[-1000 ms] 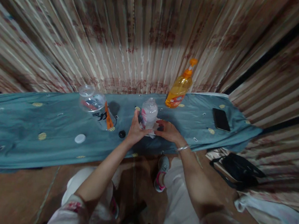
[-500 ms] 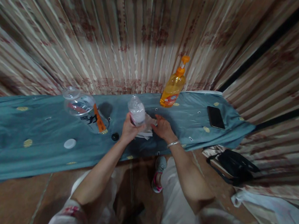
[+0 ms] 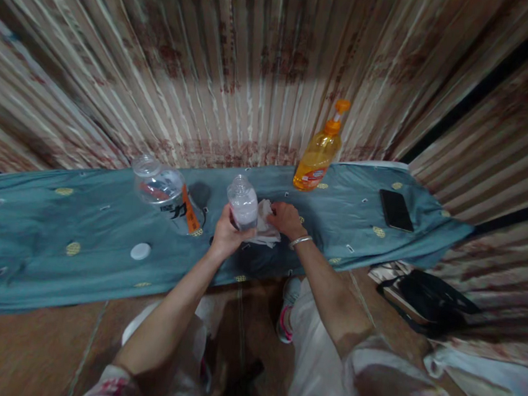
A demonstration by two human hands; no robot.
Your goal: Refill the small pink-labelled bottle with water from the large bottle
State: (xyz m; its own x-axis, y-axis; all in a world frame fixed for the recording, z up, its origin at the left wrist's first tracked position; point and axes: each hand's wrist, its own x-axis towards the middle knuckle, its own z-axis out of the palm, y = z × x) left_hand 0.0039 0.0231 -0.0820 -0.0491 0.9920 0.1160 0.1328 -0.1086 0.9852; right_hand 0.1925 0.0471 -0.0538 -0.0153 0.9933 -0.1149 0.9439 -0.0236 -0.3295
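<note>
My left hand (image 3: 230, 235) is wrapped round a small clear plastic bottle (image 3: 244, 201), tilted with its open neck away from me; it looks whitish inside. Right beside the bottle, my right hand (image 3: 288, 220) pinches the upper edge of a crumpled white cloth or tissue (image 3: 267, 232) lying on the table. To the left stands a large clear plastic jar (image 3: 164, 191) with an orange and black label and no lid on it. A white round lid (image 3: 140, 251) lies in front of the jar. A pump bottle of orange-yellow liquid (image 3: 315, 162) stands behind my right hand.
A teal patterned cloth covers the long narrow table (image 3: 103, 263). At its right end lies a black phone (image 3: 396, 210). Pleated curtains (image 3: 276, 68) hang behind and to the right. On the floor at right is a black bag (image 3: 432, 298).
My right hand's fingers have closed from a loose reach into a pinch on the white cloth or tissue. The bottle's neck has tipped slightly towards me. The whole view has shifted a little.
</note>
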